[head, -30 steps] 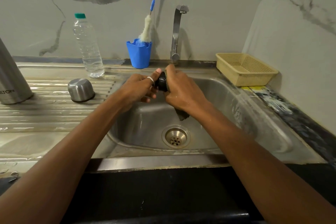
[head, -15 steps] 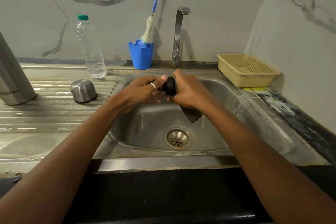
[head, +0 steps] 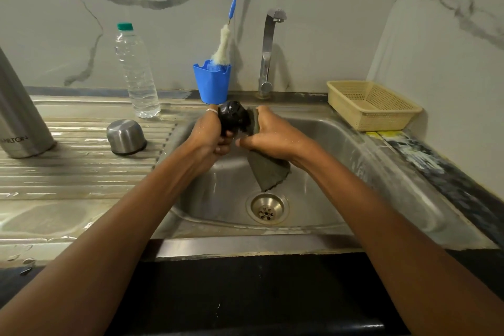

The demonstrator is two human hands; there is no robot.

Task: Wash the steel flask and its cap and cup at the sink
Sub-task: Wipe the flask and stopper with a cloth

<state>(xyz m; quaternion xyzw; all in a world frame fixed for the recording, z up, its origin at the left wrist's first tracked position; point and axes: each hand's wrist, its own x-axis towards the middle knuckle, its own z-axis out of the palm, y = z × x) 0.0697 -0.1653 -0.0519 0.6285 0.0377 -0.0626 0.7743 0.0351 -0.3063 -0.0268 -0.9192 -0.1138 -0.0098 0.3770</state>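
The cap (head: 234,116) I hold looks like glossy black plastic, wet and shining. The pad (head: 268,173) against it is grey, matt and rough, like coarse cloth. My flask (head: 19,117) and cup (head: 126,137) are brushed steel with a soft sheen. The sink (head: 341,150) is duller, streaked steel. The basket (head: 373,106) is matt beige plastic mesh.

Only one piece of lettering can be read: the brand name "MILTON", in dark capitals low on the side of the steel flask (head: 19,117). The flask stands upright on the counter (head: 81,172), far to the left of the sink (head: 341,144). The picture's left edge cuts the first letter, so only part of it shows. The word slants slightly upward to the right.
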